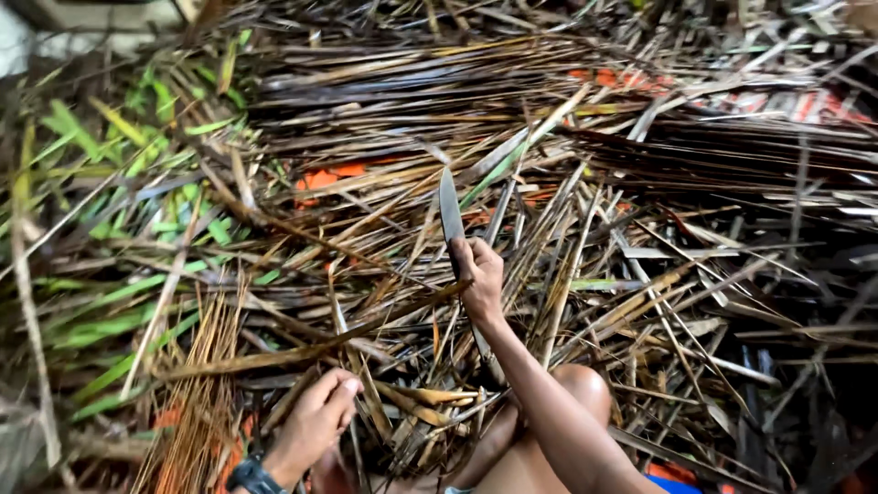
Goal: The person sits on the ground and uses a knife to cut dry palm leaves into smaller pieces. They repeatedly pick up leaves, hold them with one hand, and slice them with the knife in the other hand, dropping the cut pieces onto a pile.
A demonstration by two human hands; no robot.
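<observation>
— Where the green leaves (110,183) give way to dry brown ones, what is the left hand (315,421) doing?

— It pinches one end of a long dry leaf strip (311,348), fingers closed on it, a dark watch (249,477) on the wrist.

— And further right?

— The strip slants up to the right hand (480,279), which is clenched around a knife (449,212), blade pointing up and away. A bare knee (585,384) shows below, amid the heap of dry leaves (695,183).

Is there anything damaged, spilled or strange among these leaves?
Nothing stands out. The right hand holds a grey steel knife blade-up, the left hand grips a long brown dry leaf strip, and the heap of dry palm leaves is uniformly scattered.
</observation>
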